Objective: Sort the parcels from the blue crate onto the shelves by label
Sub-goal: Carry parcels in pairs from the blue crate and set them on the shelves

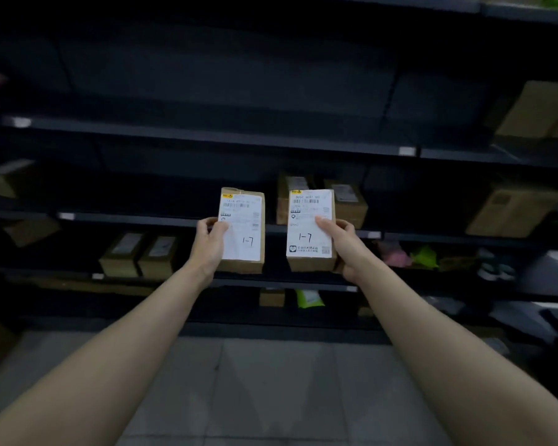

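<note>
Two parcels are up for sorting, both held in front of the rack [207,136] at its middle tiers. The left hand [210,243] pinches the left parcel [247,231], thumb flat on the label and fingers curled round the box's outer edge. The right hand [341,243] grips the right parcel [310,228] the same way. Both labels read "1-7" in pen, so both likely belong in one spot. To do this well, match that code to a tag [407,151] on the rack's edge before reaching in. The tags are too blurred to read here. Set one box down fully, label facing out, then the other beside it.

Counted: two hands, two held parcels, six pale tags along the rack's edges. On the rack are at least eight brown boxes [139,254] and a few soft bags low at its right. The blue crate is not in view.
</note>
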The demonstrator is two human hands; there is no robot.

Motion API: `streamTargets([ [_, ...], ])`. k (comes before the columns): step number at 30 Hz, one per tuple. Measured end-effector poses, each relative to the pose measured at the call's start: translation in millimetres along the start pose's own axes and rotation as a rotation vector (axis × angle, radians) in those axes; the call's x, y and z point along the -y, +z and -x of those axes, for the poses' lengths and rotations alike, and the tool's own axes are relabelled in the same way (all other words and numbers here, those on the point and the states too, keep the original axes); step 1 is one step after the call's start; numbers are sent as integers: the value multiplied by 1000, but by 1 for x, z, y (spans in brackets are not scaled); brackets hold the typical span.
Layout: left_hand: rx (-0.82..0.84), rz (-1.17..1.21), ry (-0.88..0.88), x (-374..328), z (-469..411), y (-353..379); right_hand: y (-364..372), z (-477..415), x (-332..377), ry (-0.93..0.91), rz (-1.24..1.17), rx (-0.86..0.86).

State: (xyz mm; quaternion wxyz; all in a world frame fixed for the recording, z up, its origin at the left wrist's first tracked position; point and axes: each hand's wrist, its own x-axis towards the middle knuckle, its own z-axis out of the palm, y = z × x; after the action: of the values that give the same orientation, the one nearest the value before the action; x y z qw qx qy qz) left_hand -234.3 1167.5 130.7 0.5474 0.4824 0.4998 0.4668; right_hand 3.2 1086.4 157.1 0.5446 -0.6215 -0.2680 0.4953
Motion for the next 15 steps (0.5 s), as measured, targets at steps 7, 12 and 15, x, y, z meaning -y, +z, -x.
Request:
streamTargets([
  [7, -108, -24, -53, 10, -98, -15, 50, -114, 16, 67, 63, 102],
  [12, -152, -49, -73, 16, -162, -16, 82, -182, 31, 130, 112, 183],
  [15, -173, -75, -85, 22, -193, -23, 104, -211, 29, 166, 111, 218],
])
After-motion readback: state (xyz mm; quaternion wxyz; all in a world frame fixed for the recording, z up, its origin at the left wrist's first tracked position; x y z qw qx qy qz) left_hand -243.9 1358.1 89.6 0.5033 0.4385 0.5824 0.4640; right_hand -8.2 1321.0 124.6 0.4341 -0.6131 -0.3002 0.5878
